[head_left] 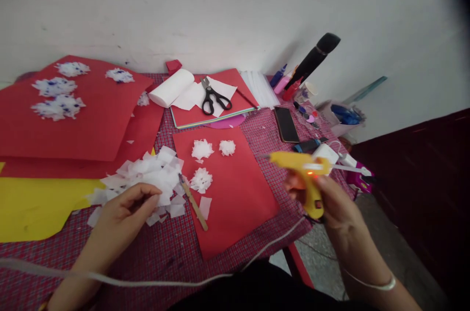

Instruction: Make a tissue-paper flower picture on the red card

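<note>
In my right hand [330,198] is a yellow hot glue gun [301,163], raised over the right side of the table. Its nozzle points left, its light glows orange, and a glue stick juts from the back. My left hand [127,213] is closed in a pinch at a heap of white tissue paper pieces [147,171], with a piece between thumb and forefinger. Beside the heap lies a red sheet [238,193] bearing three fluffy white paper clusters [201,180], a loose paper square [205,208] and a wooden stick [194,205] with a dark tip.
Red sheets with blue-speckled white clusters [58,107] lie left, over yellow paper [33,208]. Behind are a tissue roll [172,88] and black-handled scissors [213,98]. A phone [286,125] and paint bottles [282,83] stand right. A white cord [147,281] crosses in front.
</note>
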The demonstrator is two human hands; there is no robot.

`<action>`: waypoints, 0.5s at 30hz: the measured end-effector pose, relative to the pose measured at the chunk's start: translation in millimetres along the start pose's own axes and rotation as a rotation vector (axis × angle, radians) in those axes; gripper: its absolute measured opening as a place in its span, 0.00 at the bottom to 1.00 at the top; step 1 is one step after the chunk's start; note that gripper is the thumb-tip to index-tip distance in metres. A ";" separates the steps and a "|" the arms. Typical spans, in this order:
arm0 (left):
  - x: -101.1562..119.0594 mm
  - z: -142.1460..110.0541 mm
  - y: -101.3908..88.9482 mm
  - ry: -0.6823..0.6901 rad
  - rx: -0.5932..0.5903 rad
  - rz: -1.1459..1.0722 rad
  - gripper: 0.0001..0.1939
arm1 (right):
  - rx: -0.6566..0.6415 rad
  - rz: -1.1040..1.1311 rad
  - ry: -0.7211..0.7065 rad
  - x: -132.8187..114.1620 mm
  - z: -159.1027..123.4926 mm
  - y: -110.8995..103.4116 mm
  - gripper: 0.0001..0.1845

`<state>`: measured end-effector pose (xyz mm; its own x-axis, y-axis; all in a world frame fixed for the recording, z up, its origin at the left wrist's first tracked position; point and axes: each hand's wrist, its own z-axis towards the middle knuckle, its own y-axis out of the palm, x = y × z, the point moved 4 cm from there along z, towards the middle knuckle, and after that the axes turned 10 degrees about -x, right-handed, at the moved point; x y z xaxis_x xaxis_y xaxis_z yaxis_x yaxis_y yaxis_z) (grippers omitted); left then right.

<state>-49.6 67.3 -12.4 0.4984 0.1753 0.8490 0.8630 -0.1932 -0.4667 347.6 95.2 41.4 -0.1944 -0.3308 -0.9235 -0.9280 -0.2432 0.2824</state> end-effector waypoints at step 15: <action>3.8 -2.2 2.0 0.105 0.045 0.146 0.10 | -0.226 -0.930 0.094 32.4 -8.5 31.0 0.10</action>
<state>-46.2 65.4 -9.6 0.6096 0.0464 0.7914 0.7860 -0.1653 -0.5958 315.2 69.2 22.4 0.6238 0.0135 -0.7815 -0.6128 -0.6121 -0.4997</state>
